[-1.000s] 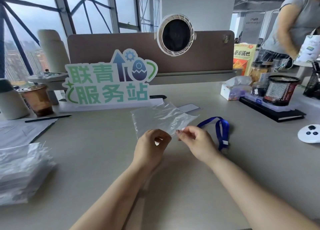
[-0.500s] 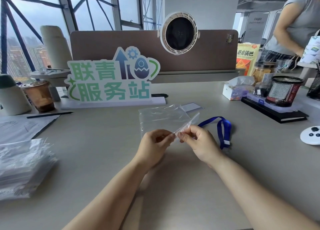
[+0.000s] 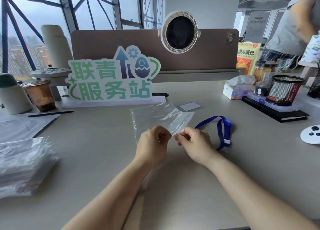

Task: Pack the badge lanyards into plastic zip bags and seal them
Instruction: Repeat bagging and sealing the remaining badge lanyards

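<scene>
Lanyard [image 3: 223, 127] lies on desk [image 3: 103, 152], just beside your right hand [image 3: 195, 143]. Fingers [image 3: 181, 136] of right hand and left hand [image 3: 152, 143] pinch zip bag [image 3: 155, 116] edge. Step looks like opening bag. Next: pull mouth wide, then feed lanyard in.

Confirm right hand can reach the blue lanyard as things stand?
Probably yes. The blue lanyard lies on the desk just right of the right hand, nothing between them. But that hand is pinching the edge of the zip bag, so it must let go first.

The desk sign [image 3: 112, 81] reads 联青服务站, the snack bag [image 3: 246, 56] 卧龙锅巴.
</scene>
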### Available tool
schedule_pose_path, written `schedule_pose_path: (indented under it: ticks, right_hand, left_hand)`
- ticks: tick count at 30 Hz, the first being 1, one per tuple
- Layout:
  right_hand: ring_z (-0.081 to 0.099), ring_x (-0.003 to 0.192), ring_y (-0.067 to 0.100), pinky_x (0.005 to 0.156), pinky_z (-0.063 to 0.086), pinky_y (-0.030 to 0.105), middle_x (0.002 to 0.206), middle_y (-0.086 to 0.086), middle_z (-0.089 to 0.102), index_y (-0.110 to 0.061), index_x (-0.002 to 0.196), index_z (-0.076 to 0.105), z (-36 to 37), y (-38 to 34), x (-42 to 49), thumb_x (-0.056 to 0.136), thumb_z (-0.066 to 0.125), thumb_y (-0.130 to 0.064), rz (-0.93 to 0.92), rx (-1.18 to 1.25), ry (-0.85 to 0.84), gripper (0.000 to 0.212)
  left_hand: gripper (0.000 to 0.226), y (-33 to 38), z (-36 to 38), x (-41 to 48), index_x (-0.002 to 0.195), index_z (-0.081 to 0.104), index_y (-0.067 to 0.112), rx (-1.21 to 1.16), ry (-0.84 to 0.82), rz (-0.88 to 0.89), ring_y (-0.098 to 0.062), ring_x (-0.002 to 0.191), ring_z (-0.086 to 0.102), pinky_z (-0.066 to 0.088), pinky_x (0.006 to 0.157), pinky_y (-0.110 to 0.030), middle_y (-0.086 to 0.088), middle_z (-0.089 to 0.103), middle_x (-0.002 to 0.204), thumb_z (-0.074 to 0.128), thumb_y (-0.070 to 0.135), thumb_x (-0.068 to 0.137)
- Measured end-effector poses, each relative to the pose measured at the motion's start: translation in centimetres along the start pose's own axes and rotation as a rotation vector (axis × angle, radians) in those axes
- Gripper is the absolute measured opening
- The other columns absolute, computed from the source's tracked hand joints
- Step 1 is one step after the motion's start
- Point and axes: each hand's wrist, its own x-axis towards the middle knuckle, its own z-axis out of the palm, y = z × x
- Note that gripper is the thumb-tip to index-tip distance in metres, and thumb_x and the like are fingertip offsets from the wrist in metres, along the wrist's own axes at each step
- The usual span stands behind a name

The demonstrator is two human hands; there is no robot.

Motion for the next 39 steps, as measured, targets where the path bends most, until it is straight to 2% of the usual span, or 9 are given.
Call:
schedule_pose_path:
  ticks: [4,10,16,19,21,25,29,32,39]
  right_hand:
    - [0.059,0.079,0.023,0.076,0.038,0.03,0.081,0.0,0.07,-0.018,0.086,0.063,-1.6,2.3,0.0,0.091,0.054,-0.038,0.101,-0.169,0.08,0.022]
    - [0.063,0.079,0.019,0.08,0.041,0.032,0.076,-0.006,0.07,-0.024,0.079,0.062,-1.4,2.7,0.3,0.087,0.058,-0.044,0.126,-0.243,0.137,0.021]
    - [0.061,0.081,0.02,0.079,0.036,0.033,0.076,-0.005,0.068,-0.024,0.079,0.066,-0.9,2.8,0.4,0.086,0.06,-0.044,-0.023,-0.257,0.163,0.021]
    - [0.061,0.079,0.017,0.074,0.04,0.032,0.077,-0.007,0.069,-0.028,0.085,0.071,-0.5,2.1,0.6,0.081,0.046,-0.06,-0.077,-0.154,0.144,0.041]
    - [0.062,0.082,0.017,0.078,0.047,0.035,0.084,-0.006,0.071,-0.024,0.09,0.072,-1.2,2.6,0.6,0.084,0.053,-0.051,-0.061,-0.06,0.141,0.033]
    - [0.063,0.098,0.016,0.086,0.046,0.031,0.098,-0.006,0.072,-0.021,0.097,0.072,-4.8,5.3,0.4,0.086,0.064,-0.023,-0.03,-0.132,0.162,0.013]
    - [0.06,0.097,0.016,0.079,0.039,0.026,0.107,-0.008,0.069,-0.026,0.103,0.07,-7.5,7.4,-0.9,0.087,0.062,-0.029,0.067,-0.315,0.103,0.018]
    - [0.059,0.1,0.015,0.083,0.041,0.027,0.116,-0.013,0.063,-0.032,0.107,0.066,-8.3,8.7,-1.8,0.087,0.06,-0.039,0.147,-0.342,0.058,0.022]
    - [0.042,0.128,0.014,0.103,0.034,0.028,0.139,-0.014,0.048,-0.03,0.127,0.053,-7.9,10.3,0.0,0.09,0.049,-0.05,0.199,-0.384,-0.116,0.042]
  left_hand:
    - [0.014,-2.4,-3.2,1.6,0.085,0.07,0.012,-0.009,0.268,-0.155,-0.02,0.083,0.06,0.039,0.072,-0.023,-0.004,0.069,0.088,0.058,0.006,0.087]
    - [0.013,-3.3,-3.9,1.3,0.084,0.067,0.018,-0.109,0.347,-0.187,-0.018,0.082,0.06,0.04,0.073,-0.024,-0.002,0.067,0.086,0.058,0.009,0.086]
    - [0.014,-3.3,-4.2,1.5,0.085,0.067,0.018,-0.088,0.45,-0.064,-0.013,0.074,0.054,0.035,0.064,-0.004,0.002,0.062,0.084,0.059,0.007,0.087]
    - [0.015,-3.7,-4.7,1.9,0.096,0.068,0.008,-0.035,0.537,-0.007,-0.014,0.077,0.051,0.031,0.069,-0.008,0.0,0.056,0.09,0.056,0.003,0.089]
    - [0.019,-4.2,-4.8,2.0,0.103,0.067,0.008,-0.013,0.551,0.002,-0.02,0.081,0.055,0.034,0.075,-0.013,-0.001,0.055,0.095,0.052,0.005,0.092]
    - [0.027,-3.5,-3.8,1.5,0.117,0.064,0.015,0.103,0.43,0.06,-0.028,0.102,0.055,0.044,0.089,-0.037,-0.006,0.062,0.114,0.051,0.012,0.093]
    - [0.032,-1.0,-2.4,0.8,0.118,0.064,0.021,0.325,0.289,0.331,-0.024,0.11,0.052,0.041,0.093,-0.036,0.0,0.062,0.12,0.049,0.022,0.089]
    - [0.035,1.0,-0.2,0.1,0.119,0.063,0.025,0.406,0.008,0.505,-0.02,0.112,0.054,0.042,0.093,-0.033,0.005,0.061,0.122,0.042,0.028,0.091]
    - [0.046,2.4,7.3,4.1,0.144,0.033,0.023,0.369,-0.388,0.135,-0.019,0.142,0.022,0.019,0.116,-0.031,0.004,0.024,0.155,0.029,0.035,0.1]
